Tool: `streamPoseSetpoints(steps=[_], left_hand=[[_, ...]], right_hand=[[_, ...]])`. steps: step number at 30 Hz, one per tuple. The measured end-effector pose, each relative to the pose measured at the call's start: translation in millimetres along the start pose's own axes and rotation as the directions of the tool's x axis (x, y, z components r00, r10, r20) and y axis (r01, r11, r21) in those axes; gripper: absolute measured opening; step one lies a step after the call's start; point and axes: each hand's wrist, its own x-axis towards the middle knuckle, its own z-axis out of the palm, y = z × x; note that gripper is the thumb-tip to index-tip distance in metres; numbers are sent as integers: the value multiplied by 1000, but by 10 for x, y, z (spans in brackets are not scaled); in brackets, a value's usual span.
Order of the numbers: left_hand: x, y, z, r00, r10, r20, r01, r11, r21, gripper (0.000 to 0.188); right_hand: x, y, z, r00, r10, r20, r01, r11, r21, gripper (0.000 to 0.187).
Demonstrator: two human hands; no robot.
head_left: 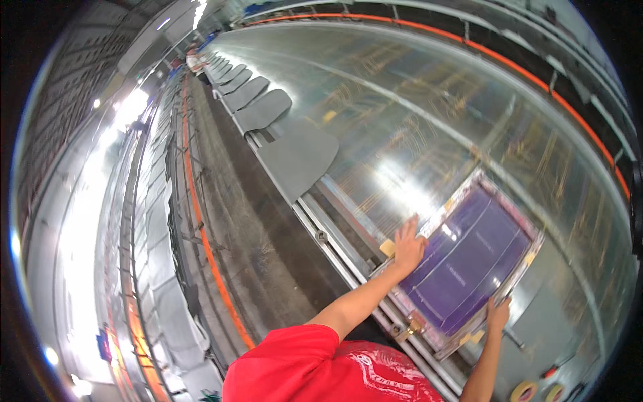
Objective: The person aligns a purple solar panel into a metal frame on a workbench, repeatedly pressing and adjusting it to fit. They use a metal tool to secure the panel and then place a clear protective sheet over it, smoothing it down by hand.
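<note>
A screen printing frame (462, 261) with purple mesh and a tape-patched, stained border lies on the long glossy table at my right front. My left hand (408, 246) holds its left rail, the fingers reaching over the outer edge. On the opposite rail, close to me, my right hand (497, 313) has its fingers curled round the edge. A dark rod-like handle (515, 339) sticks out beside my right hand; what it belongs to is hidden. Left of the frame lies a flat grey rounded panel (301, 157), partly over the table's metal edge rail.
More grey panels (266, 109) line the table edge into the distance, where a person (195, 61) stands. A metal rail (321, 236) with clamps borders the table. Tape rolls (523, 391) and a red-handled tool (550, 371) lie at lower right. An aisle (251, 241) runs on the left.
</note>
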Motion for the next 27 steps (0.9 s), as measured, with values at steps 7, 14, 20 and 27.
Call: streamPoseSetpoints(steps=[7, 14, 20, 27], left_hand=[[368, 294, -234, 918, -387, 89, 378, 920, 99, 68], [321, 145, 81, 954, -254, 161, 261, 965, -25, 65], [574, 118, -52, 889, -411, 199, 453, 732, -509, 79], [1623, 827, -1024, 938, -210, 276, 338, 729, -595, 98]], right_hand=[[-148, -39, -247, 986, -54, -156, 52, 999, -17, 79], [-313, -158, -408, 958, -63, -281, 77, 996, 39, 80], [-905, -758, -975, 923, -23, -385, 60, 995, 85, 78], [-1900, -1261, -2125, 923, 50, -381, 37, 975, 219, 58]])
